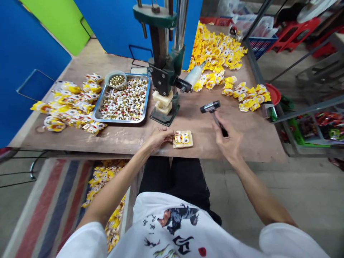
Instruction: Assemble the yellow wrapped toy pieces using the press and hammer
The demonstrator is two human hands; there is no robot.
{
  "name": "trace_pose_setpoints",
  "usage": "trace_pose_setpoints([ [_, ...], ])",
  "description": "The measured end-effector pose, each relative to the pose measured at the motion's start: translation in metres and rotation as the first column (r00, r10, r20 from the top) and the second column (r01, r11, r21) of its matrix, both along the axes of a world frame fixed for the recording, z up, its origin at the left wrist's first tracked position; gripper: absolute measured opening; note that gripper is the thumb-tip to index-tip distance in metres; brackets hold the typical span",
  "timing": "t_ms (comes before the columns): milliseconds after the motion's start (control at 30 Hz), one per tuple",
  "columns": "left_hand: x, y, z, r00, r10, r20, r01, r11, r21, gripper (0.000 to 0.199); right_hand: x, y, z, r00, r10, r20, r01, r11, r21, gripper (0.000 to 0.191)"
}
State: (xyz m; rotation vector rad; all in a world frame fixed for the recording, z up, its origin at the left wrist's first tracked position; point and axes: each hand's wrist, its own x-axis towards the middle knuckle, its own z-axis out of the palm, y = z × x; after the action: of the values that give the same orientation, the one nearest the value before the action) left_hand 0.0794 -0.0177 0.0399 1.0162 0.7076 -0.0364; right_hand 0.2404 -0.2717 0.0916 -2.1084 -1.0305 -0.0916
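while the right hand (228,138) grips a mallet (211,106), the left hand (159,138) lies open. its fingertips (172,132) touch a yellow lion card (182,139) just ahead.

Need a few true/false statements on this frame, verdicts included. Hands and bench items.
1. The right hand grips a small hammer. True.
2. A green hand press stands between the steel tray and a heap of yellow pieces. True.
3. The left hand is holding the steel tray. False: it touches a small yellow lion-face piece on the wooden table.
4. The small hammer's head rests on the small yellow lion-face piece. False: it is held up, apart from the piece.
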Motion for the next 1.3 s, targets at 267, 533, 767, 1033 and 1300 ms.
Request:
trace_pose_setpoints([
  [267,-0.028,-0.012,-0.001,0.951,-0.230,0.204,0.093,0.847,0.523,0.071,0.080,-0.018,-0.044,0.962,0.157,-0.223,-0.209,0.949,-0.235,0.042],
  [533,-0.033,-0.050,-0.030,0.941,0.011,0.339,-0.243,0.720,0.650,0.062,0.233,0.066,-0.021,0.909,-0.319,0.266,0.410,0.795,-0.447,0.058],
  [767,-0.043,-0.079,-0.037,0.910,0.009,0.414,-0.347,0.561,0.751,0.047,0.232,0.062,-0.044,0.908,-0.350,0.229,0.418,0.741,-0.526,0.076],
  [1033,-0.041,-0.065,-0.033,0.925,-0.139,0.353,-0.220,0.561,0.798,0.048,0.193,0.072,-0.024,0.957,-0.290,-0.023,0.219,0.769,-0.601,0.055],
  [1300,-0.019,-0.029,-0.023,0.849,-0.310,0.428,-0.070,0.737,0.673,0.049,0.113,0.065,0.006,0.667,0.048,-0.744,-0.063,0.998,0.007,0.066],
])
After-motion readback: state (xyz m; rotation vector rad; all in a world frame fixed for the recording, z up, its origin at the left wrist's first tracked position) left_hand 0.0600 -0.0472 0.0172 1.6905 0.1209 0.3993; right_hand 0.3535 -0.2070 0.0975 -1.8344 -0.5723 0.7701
